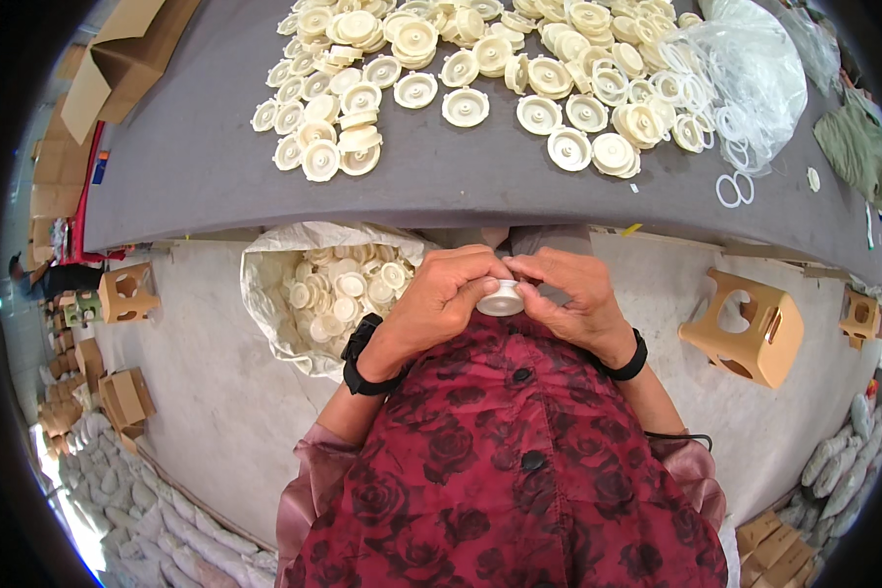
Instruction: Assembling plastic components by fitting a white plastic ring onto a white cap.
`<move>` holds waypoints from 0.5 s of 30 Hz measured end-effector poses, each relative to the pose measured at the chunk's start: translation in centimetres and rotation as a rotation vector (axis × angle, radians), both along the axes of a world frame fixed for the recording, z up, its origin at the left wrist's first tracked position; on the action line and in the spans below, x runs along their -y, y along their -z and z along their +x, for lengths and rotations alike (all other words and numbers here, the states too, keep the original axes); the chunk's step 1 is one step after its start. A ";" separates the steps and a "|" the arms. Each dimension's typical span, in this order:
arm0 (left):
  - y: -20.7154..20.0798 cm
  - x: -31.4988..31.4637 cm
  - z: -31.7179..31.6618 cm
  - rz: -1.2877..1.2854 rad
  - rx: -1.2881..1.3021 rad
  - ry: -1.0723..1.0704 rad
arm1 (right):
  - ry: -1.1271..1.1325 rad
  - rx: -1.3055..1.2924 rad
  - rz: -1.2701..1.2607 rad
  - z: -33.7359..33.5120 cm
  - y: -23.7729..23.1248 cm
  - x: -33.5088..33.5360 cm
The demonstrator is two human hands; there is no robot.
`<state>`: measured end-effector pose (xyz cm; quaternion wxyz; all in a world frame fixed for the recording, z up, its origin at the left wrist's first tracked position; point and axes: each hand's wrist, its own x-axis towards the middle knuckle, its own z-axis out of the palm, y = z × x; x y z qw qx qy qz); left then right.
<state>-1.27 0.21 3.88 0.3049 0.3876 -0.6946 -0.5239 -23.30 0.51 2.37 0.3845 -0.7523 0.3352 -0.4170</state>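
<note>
Between both hands, just in front of my body, is a round cream plastic cap. My left hand pinches its left side with thumb and fingers. On the other side my right hand grips its right edge, the thumb pressed against the rim. The fingers cover parts of the cap's far side. Beyond the hands, many similar cream caps lie spread and piled on the grey-covered table. Thin white rings lie at the table's right, by a clear plastic bag that holds more of them.
A white woven sack filled with caps stands on the floor, left of my hands. One tan plastic stool is at the right, another stool at the left. Cardboard boxes and stacked grey sacks line the left side.
</note>
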 end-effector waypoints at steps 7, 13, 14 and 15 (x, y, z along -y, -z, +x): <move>1.2 -0.7 -0.9 0.490 -0.542 -0.176 | 0.089 0.160 0.277 -0.1 0.7 -0.6; 4.9 -3.3 -1.5 0.486 -0.791 -0.243 | 0.119 0.396 0.371 -0.5 1.9 -1.3; 4.6 -3.3 -1.5 0.460 -0.787 -0.254 | 0.120 0.394 0.372 -0.4 1.8 -1.4; 4.3 -3.2 -1.4 0.433 -0.784 -0.264 | 0.148 0.400 0.404 -0.2 1.4 -1.5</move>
